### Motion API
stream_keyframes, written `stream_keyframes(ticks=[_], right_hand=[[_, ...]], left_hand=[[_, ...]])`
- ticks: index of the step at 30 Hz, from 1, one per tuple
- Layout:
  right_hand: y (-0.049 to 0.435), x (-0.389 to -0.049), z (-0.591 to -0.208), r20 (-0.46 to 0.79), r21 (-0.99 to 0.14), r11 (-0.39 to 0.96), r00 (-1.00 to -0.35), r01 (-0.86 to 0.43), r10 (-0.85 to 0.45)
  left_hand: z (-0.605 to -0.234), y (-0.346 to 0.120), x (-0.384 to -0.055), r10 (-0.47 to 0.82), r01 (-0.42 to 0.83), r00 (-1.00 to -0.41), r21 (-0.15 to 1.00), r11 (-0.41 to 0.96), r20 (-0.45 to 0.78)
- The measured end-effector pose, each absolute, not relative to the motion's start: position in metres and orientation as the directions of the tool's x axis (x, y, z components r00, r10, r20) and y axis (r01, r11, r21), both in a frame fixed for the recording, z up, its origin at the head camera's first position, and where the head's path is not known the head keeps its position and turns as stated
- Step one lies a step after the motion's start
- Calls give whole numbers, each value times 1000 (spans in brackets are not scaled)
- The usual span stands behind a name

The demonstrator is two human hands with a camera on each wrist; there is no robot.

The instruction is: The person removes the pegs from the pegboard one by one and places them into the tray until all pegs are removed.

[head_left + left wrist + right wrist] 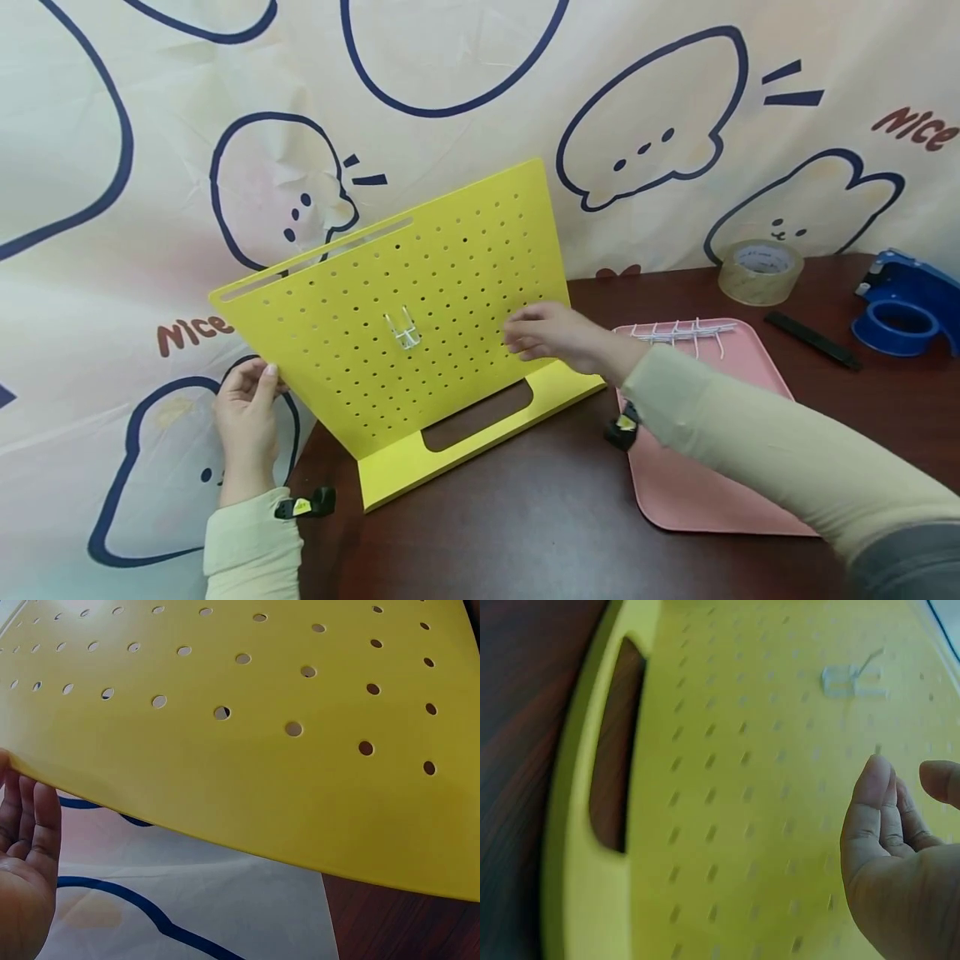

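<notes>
A yellow pegboard (442, 275) stands tilted back on its base on the dark wooden table (525, 517). One clear plastic hook (403, 329) sits in its holes near the middle. My left hand (249, 408) holds the board's left edge, thumb at the front and straight fingers (34, 817) behind the pegboard (262, 772). My right hand (551, 335) hovers in front of the board's right part, fingers relaxed and holding nothing. In the right wrist view the right hand (900, 862) is just off the pegboard (727, 787), below the clear hook (851, 681).
A pink tray (697, 483) with several white hooks (678, 333) lies right of the board. Farther right are a clear tape roll (761, 271), a black strip (813, 339) and a blue tape dispenser (900, 312). A cartoon-printed cloth (150, 167) hangs behind.
</notes>
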State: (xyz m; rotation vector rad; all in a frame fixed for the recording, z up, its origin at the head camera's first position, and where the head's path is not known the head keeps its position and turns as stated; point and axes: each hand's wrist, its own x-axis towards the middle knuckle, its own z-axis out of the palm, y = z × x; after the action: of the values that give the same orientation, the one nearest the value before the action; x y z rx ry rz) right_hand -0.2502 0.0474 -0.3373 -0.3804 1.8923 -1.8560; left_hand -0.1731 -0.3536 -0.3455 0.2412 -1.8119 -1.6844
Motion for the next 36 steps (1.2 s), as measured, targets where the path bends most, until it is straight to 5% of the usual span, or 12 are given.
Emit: stream_keyframes(ticks=[22, 36], right_hand=[[-69, -238, -316, -257, -873, -215, -786, 439, -562], [-72, -221, -323, -242, -882, -229, -812, 412, -530]], left_hand=[[-348, -354, -173, -534, 329, -765, 931, 158, 361], [-348, -354, -172, -534, 341, -761, 927, 154, 369]])
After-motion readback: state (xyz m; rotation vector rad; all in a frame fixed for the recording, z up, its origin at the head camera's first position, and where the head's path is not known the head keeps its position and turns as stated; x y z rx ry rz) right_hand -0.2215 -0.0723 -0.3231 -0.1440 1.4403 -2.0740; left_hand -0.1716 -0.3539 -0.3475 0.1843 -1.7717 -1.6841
